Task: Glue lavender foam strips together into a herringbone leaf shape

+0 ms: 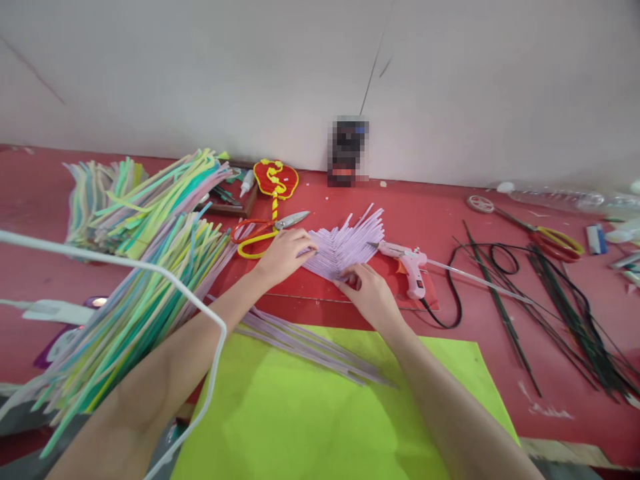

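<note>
On the red table lies a lilac leaf-shaped piece [345, 243] made of pipe cleaners slanting out from a middle line. My left hand [290, 253] is at its left edge, thumb and fingertips pinched together on what looks like a pipe cleaner end. My right hand [367, 287] rests at the lower right edge, its thumb and forefinger closed near the piece's bottom tip; what they grip, if anything, is hidden. A pink glue gun [407, 263] with a long glue stick lies just right of the piece. Scissors [270, 233] with red and yellow handles lie beyond my left hand.
Loose lilac pipe cleaners [310, 347] lie across a yellow-green sheet [320, 413] in front. Bundles of coloured pipe cleaners [165, 267] fill the left. A white cable [175, 280] crosses there. At right are dark green stems [575, 320], a second pair of scissors [550, 241] and a plastic bottle [560, 197].
</note>
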Available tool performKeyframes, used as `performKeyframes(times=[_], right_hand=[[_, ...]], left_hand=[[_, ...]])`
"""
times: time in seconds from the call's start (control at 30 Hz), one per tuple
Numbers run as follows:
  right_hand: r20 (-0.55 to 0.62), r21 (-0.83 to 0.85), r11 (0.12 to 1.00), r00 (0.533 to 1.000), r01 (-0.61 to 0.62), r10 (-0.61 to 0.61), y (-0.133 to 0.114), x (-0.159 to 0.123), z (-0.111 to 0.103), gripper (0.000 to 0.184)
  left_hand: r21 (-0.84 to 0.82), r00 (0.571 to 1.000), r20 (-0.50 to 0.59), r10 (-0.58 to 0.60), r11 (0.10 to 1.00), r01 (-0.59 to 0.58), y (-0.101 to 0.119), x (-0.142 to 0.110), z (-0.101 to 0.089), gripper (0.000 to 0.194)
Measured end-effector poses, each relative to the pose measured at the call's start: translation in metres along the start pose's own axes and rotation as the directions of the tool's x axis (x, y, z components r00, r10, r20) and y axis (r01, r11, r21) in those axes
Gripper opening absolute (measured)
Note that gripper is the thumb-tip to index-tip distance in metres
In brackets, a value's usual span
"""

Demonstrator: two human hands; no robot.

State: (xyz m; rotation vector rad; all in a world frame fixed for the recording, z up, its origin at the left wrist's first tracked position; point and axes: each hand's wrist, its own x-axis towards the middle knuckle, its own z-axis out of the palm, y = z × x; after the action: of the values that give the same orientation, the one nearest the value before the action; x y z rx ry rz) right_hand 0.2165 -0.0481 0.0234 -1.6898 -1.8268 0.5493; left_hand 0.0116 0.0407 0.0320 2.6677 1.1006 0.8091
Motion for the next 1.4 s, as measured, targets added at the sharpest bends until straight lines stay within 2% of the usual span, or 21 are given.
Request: performKeyframes(times=[0.13, 0.27, 0.5, 0.8, 1.17, 1.4], right_hand=[[-0.004, -0.009, 1.0, 1.0, 0.017, -0.017, 0.002, 0.0, 0.001, 0.01], [-0.01, -0.013, 1.0, 1.0, 0.023, -0.023, 0.003, 0.0, 0.002, 0.011], [-0.054, -0.04, 0.997, 0.997, 0.061, -0.063, -0.007, -0.003, 0.005, 0.009], [-0.044, 0.026, 0.994, 0.993, 0.107, -0.106, -0.002, 0.0, 0.009, 0.01], [-0.022, 0.052, 0.995, 0.997, 0.081, -0.08, 0.001, 0.0, 0.009, 0.011], [-0.02, 0.054, 0.996, 0.997, 0.076, -0.075, 0.001, 0.0, 0.008, 0.01]], left_hand=[[0.096, 0.991, -0.114, -0.063, 0.993, 0.075, -0.007, -0.031, -0.012, 0.009], [0.112, 0.994, -0.086, -0.073, 0.99, 0.082, -0.001, -0.042, -0.011, 0.01], [0.183, 0.995, 0.011, 0.096, 0.978, -0.096, 0.01, -0.038, 0.002, 0.016], [0.239, 0.989, 0.033, 0.144, 0.96, -0.148, 0.008, -0.036, 0.001, 0.015], [0.199, 0.995, 0.0, 0.098, 0.975, -0.096, 0.006, -0.035, 0.005, 0.012], [0.177, 0.999, -0.024, 0.023, 0.984, -0.018, -0.006, -0.039, 0.001, 0.012]])
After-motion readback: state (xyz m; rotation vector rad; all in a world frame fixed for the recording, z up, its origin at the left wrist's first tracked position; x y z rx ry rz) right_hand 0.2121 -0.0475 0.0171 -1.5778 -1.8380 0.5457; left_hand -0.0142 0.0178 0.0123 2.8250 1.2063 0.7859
